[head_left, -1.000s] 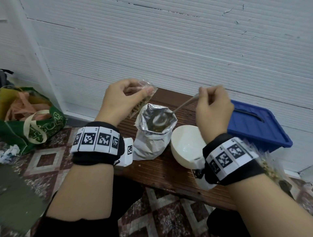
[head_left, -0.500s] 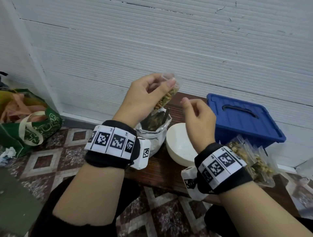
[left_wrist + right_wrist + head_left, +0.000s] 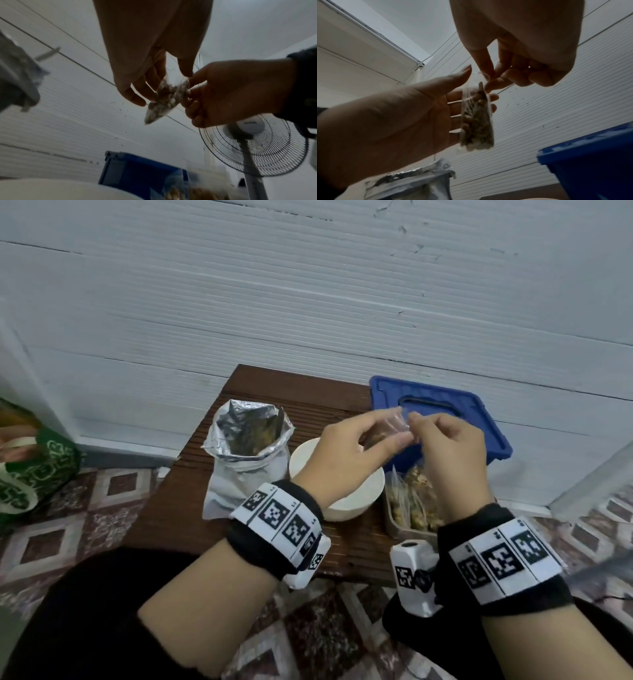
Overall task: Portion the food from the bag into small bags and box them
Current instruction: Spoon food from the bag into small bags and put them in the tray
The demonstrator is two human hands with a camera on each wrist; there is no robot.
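A small clear bag partly filled with brown and pale food hangs in the air in front of the blue box. My left hand pinches its upper part between thumb and fingers. From the other side my right hand pinches the top edge. In the wrist views the small bag hangs down between both hands. The open foil bag stands to the left on the wooden table, with a spoon handle sticking out of it.
A white bowl sits under my left wrist. A tray of several filled small bags lies right of the bowl, in front of the lidded blue box. A green cloth bag is on the floor at left. A standing fan is at right.
My right hand let go of the spoon, which stays in the foil bag. My left hand carried the small bag rightward from above the foil bag, and my right hand took its top edge.
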